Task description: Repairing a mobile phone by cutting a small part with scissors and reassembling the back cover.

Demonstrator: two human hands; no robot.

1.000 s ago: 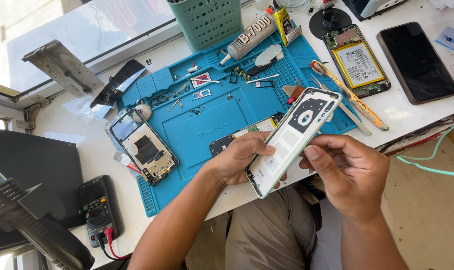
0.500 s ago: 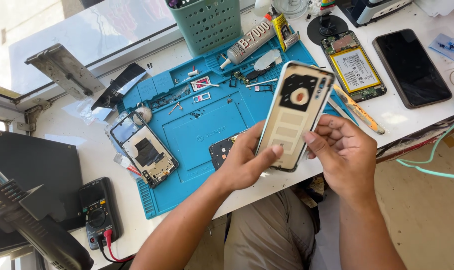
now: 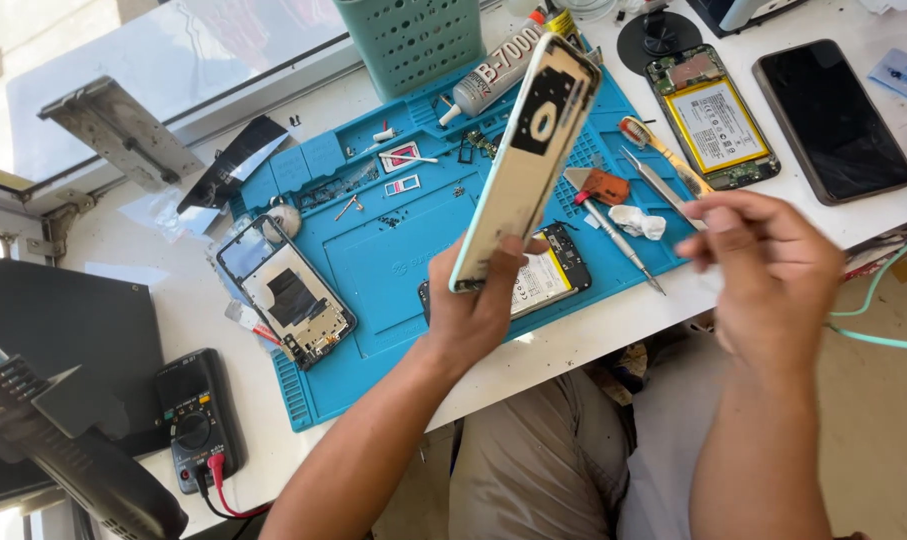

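Note:
My left hand (image 3: 478,310) grips the bottom end of a pale phone back cover (image 3: 526,150) with a mint-green edge and a black camera cut-out, holding it tilted upright above the blue work mat (image 3: 373,250). My right hand (image 3: 768,275) hovers to the right of it, blurred, fingers curled loosely with nothing in them. Under the cover, a phone body with an exposed battery (image 3: 543,280) lies on the mat.
An opened phone frame (image 3: 288,295) lies at the mat's left. A glue tube (image 3: 498,70), tweezers (image 3: 613,240), a spudger (image 3: 663,150) and small screws sit on the mat. Another opened phone (image 3: 713,120) and a black phone (image 3: 833,120) lie right. A multimeter (image 3: 198,420) sits left.
My right hand has let go of the back cover and pulled away to the right. My left hand alone has raised the cover more upright and farther over the mat.

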